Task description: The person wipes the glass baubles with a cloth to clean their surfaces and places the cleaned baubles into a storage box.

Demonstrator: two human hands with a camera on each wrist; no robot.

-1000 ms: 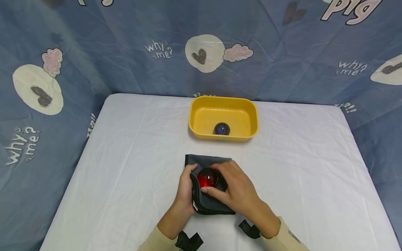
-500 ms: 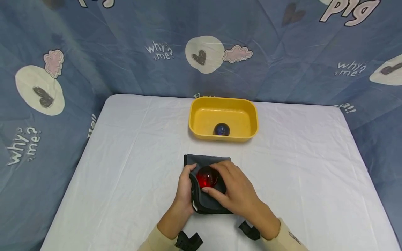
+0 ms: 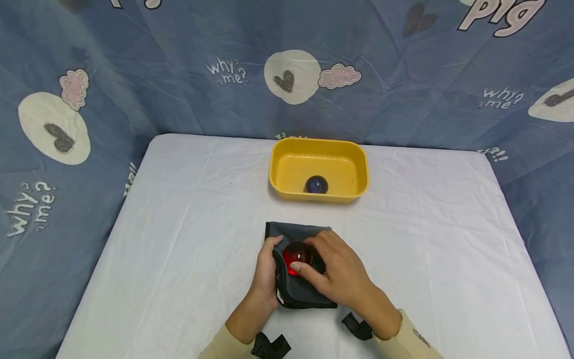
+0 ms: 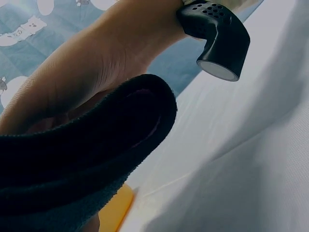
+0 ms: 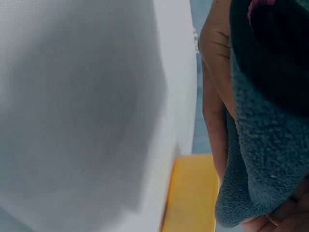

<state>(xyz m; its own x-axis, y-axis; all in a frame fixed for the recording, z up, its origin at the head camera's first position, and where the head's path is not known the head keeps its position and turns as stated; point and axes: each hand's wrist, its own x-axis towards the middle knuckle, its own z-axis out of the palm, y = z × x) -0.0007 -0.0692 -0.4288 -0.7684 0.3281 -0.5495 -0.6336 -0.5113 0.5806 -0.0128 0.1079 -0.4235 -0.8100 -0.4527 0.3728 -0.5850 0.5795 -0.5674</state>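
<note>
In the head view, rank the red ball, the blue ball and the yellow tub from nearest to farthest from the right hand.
1. Red ball: under the right hand's fingertips, on the grey cloth.
2. Blue ball: farther back, at the tub's near wall.
3. Yellow tub: its near rim is about level with the blue ball, so these two are too close to call.

We saw even, soft light from above in the head view, with no hard shadows on the white table cover (image 3: 179, 209); only faint shade lay under the hands. The red ball (image 3: 297, 255) glowed and carried a small highlight. Straight edges bowed slightly toward the corners. Both wrist views were dim and blurred: the dark cloth (image 4: 82, 159) filled them too near to focus, and the table cover looked grey.
</note>
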